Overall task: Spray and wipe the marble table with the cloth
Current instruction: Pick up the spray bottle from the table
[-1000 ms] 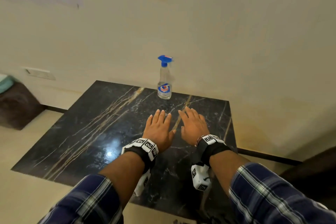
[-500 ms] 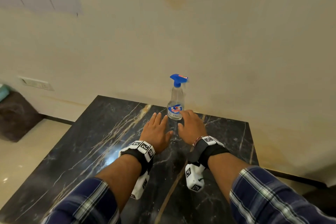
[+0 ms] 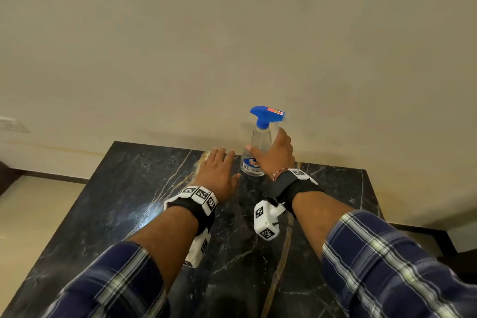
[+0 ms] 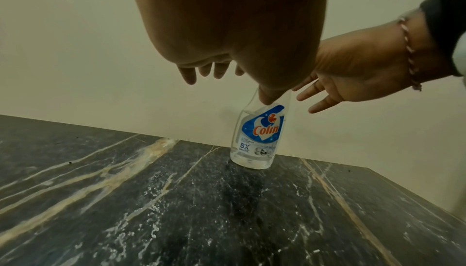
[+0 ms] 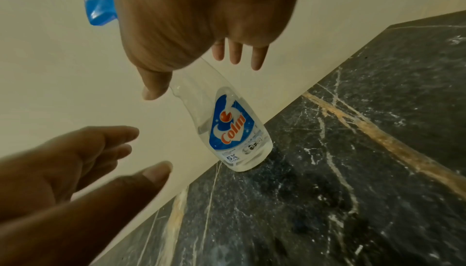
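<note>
A clear spray bottle (image 3: 252,162) with a blue trigger head (image 3: 267,114) stands upright at the back edge of the black marble table (image 3: 129,201), against the wall. My right hand (image 3: 275,156) is at the bottle's neck, thumb on one side and straight fingers on the other; in the right wrist view the bottle (image 5: 232,130) shows between thumb and fingers, with no closed grip. My left hand (image 3: 219,170) hovers open just left of the bottle (image 4: 257,136), holding nothing. No cloth is in view.
A cream wall (image 3: 232,46) rises directly behind the table. A wall socket (image 3: 10,125) sits at the far left above pale floor (image 3: 38,209). Dark furniture (image 3: 462,253) stands at the right beyond the table's edge.
Both hands have left the tabletop and moved forward to the bottle. My right hand has risen to its neck. The camera has come closer to the table.
</note>
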